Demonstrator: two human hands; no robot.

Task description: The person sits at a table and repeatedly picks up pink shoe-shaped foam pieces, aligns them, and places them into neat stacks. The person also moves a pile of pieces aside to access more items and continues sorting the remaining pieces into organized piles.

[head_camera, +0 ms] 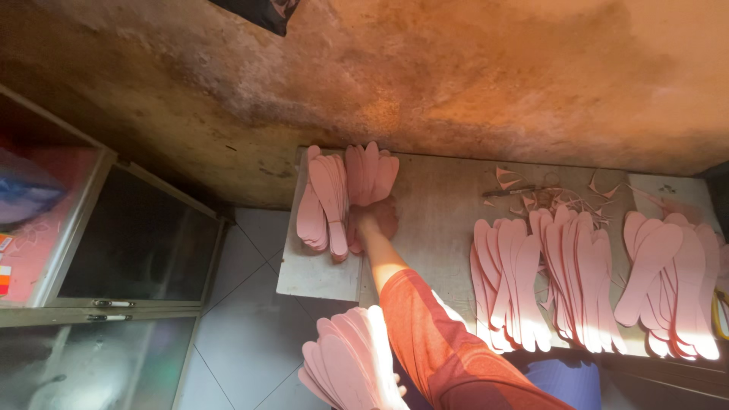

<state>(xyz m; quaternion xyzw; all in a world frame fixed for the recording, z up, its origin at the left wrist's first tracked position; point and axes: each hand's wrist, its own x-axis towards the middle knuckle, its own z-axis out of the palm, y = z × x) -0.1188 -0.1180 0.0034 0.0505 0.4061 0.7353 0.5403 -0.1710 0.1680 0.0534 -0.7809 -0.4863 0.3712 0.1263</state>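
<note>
My right hand (370, 218) reaches to the far left end of the pale worktop (440, 197), its red-sleeved arm stretched across. Its fingers are closed on pink foam insole cut-outs (370, 173) that fan up toward the wall. A second stack of pink insoles (320, 205) lies just left of that hand. Low in the view, my left hand (398, 390) is mostly hidden behind a fanned bunch of pink insoles (351, 363) that it holds over the tiled floor.
Three more groups of pink insoles (510, 282) (579, 275) (672, 277) lie on the right half of the worktop. Pink offcuts and a dark tool (510, 192) sit near the stained wall. A glass-fronted metal cabinet (129, 250) stands at the left.
</note>
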